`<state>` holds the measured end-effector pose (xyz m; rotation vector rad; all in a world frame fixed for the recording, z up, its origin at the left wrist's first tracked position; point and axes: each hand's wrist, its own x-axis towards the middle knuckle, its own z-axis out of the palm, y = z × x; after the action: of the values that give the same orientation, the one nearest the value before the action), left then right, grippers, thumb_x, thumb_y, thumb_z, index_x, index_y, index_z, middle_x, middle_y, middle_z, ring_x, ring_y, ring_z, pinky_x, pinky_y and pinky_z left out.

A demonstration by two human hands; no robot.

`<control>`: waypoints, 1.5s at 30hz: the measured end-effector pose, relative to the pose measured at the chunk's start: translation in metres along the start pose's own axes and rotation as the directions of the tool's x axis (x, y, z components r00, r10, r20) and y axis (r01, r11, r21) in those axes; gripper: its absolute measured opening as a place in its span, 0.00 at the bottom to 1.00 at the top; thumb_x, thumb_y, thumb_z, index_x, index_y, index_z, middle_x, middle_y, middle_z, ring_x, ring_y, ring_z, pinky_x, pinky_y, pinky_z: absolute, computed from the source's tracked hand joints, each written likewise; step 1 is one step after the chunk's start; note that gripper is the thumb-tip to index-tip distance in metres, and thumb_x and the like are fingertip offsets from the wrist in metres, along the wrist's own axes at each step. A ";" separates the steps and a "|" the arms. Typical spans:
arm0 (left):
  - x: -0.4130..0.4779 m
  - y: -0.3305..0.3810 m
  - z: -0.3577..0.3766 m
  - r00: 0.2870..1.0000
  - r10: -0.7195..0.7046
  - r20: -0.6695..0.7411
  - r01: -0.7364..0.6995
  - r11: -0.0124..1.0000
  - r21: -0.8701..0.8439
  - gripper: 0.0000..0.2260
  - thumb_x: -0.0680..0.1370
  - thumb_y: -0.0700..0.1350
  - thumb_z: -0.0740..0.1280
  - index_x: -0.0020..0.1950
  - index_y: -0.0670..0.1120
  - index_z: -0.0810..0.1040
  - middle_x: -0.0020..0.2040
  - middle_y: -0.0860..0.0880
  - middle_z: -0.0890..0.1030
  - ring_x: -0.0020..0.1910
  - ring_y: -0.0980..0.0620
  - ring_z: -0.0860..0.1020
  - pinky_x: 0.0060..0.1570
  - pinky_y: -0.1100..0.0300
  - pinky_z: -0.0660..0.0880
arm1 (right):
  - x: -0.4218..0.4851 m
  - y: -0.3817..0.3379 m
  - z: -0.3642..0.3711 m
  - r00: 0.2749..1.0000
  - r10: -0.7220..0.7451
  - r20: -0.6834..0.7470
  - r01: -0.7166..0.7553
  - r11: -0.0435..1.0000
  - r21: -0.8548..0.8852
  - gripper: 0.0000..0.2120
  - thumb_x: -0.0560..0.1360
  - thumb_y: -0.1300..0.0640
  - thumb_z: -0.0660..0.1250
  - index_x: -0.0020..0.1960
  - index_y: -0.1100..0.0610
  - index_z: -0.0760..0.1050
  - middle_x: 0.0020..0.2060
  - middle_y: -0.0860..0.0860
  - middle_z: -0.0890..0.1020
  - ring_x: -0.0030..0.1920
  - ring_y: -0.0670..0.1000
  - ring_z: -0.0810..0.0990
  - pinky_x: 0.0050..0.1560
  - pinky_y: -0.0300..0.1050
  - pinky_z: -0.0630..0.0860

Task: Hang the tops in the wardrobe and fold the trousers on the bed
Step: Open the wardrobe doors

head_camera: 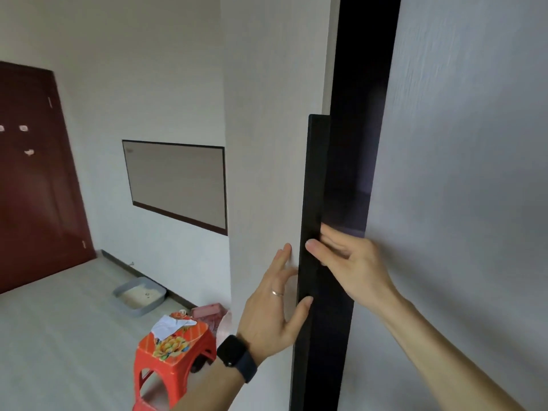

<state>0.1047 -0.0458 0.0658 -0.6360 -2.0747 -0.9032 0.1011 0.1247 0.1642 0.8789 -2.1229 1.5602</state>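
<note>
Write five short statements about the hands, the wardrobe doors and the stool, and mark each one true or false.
1. The right hand grips the long black handle at the door's edge. True.
2. The wardrobe doors are fully closed. False: a dark gap shows between them.
3. The left hand wears a ring, with a dark watch on its wrist. True.
4. A blue stool stands beside the wardrobe. False: the stool is red-orange.
5. A top hangs from the left hand. False: it holds no garment; its fingers lie flat against the pale door panel.
</note>
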 end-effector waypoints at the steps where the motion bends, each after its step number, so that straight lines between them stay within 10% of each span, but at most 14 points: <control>1: -0.006 0.003 -0.004 0.999 -0.034 -0.016 0.033 0.999 -0.021 0.23 0.80 0.60 0.63 0.73 0.63 0.60 0.80 0.62 0.55 0.77 0.60 0.61 0.69 0.54 0.71 | 0.000 -0.001 0.003 1.000 -0.009 0.004 0.009 1.000 0.003 0.16 0.78 0.48 0.71 0.61 0.29 0.77 0.56 0.38 0.84 0.59 0.40 0.81 0.60 0.38 0.78; 8: -0.053 -0.006 -0.068 0.978 -0.179 -0.109 0.186 0.981 0.057 0.29 0.78 0.67 0.63 0.77 0.67 0.56 0.69 0.69 0.72 0.65 0.68 0.74 0.60 0.63 0.77 | 0.003 -0.002 0.071 0.951 -0.296 -0.090 0.289 0.953 -0.089 0.17 0.76 0.48 0.73 0.62 0.54 0.82 0.51 0.37 0.83 0.50 0.42 0.82 0.47 0.29 0.75; 15: -0.097 -0.048 -0.145 0.931 0.097 -0.352 0.065 0.905 0.421 0.23 0.80 0.42 0.70 0.74 0.46 0.70 0.71 0.46 0.71 0.64 0.49 0.77 0.61 0.53 0.77 | 0.031 0.004 0.179 0.883 -0.467 0.042 0.468 0.876 -0.115 0.22 0.81 0.41 0.64 0.74 0.36 0.67 0.75 0.42 0.69 0.72 0.43 0.71 0.69 0.37 0.70; 23: -0.102 -0.107 -0.213 0.881 -0.105 -0.461 0.315 0.858 0.406 0.25 0.76 0.32 0.71 0.73 0.42 0.73 0.74 0.49 0.72 0.68 0.55 0.75 0.65 0.62 0.73 | 0.067 0.010 0.292 0.833 -0.526 0.169 0.543 0.722 -0.430 0.26 0.82 0.50 0.63 0.78 0.42 0.63 0.80 0.50 0.58 0.76 0.54 0.63 0.65 0.51 0.72; 29: -0.097 -0.153 -0.247 0.881 -0.195 -0.431 0.383 0.829 0.408 0.26 0.78 0.31 0.67 0.76 0.45 0.70 0.76 0.53 0.69 0.70 0.54 0.74 0.60 0.49 0.79 | 0.088 0.016 0.344 0.831 -0.514 0.215 0.538 0.642 -0.546 0.32 0.79 0.61 0.68 0.79 0.46 0.62 0.80 0.54 0.59 0.78 0.58 0.61 0.70 0.53 0.71; 34: -0.095 -0.166 -0.255 0.907 -0.150 -0.394 0.343 0.806 0.482 0.27 0.77 0.31 0.69 0.76 0.43 0.70 0.75 0.49 0.70 0.67 0.50 0.77 0.56 0.50 0.81 | 0.093 0.019 0.353 0.832 -0.507 0.224 0.540 0.648 -0.538 0.42 0.73 0.70 0.69 0.80 0.44 0.59 0.81 0.54 0.56 0.79 0.58 0.57 0.57 0.50 0.79; 45: -0.105 -0.108 -0.179 0.948 -0.107 -0.299 0.277 0.740 0.613 0.25 0.75 0.41 0.66 0.73 0.47 0.70 0.75 0.44 0.65 0.70 0.40 0.68 0.67 0.49 0.68 | 0.003 0.075 0.245 0.882 -0.471 -0.013 0.407 0.776 -0.482 0.18 0.80 0.59 0.65 0.70 0.52 0.77 0.68 0.47 0.77 0.72 0.50 0.71 0.70 0.44 0.70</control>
<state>0.1727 -0.2645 0.0206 0.0729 -2.0608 -0.2834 0.0669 -0.0921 0.0331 0.9698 -1.8875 0.7943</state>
